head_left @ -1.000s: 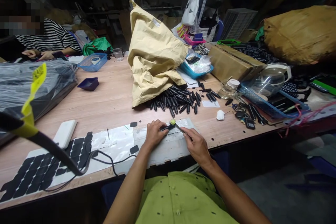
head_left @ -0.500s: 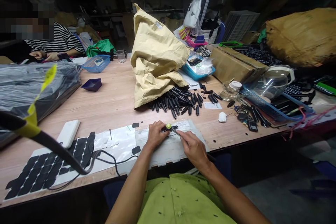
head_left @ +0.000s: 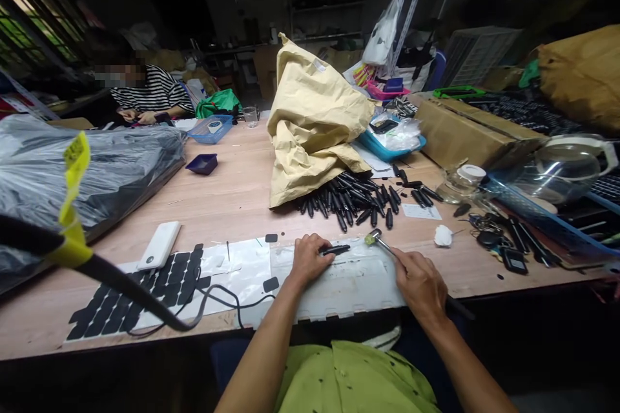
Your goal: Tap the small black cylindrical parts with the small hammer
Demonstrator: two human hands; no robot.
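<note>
My left hand (head_left: pixel 307 259) is closed on a slim black pen-like part (head_left: pixel 334 250) and presses it onto a white sheet (head_left: pixel 349 284) at the table's near edge. My right hand (head_left: pixel 420 284) grips a small hammer (head_left: pixel 380 242) whose yellowish head hangs just right of the part, a little above the sheet. Behind the sheet lies a heap of several similar black parts (head_left: pixel 358 197) spilling from a tan paper sack (head_left: pixel 314 119).
A sheet of black pads (head_left: pixel 140 290), a white power bank (head_left: pixel 159 245) and a black cable (head_left: pixel 97 264) with a yellow tag lie at left. Blue trays, a cardboard box (head_left: pixel 465 129), a jar (head_left: pixel 460 182) and small parts crowd the right. A person in stripes (head_left: pixel 150 93) sits far left.
My right hand has pulled the hammer away to the right, off the black part. The camera has swung so the whole scene sits further right.
</note>
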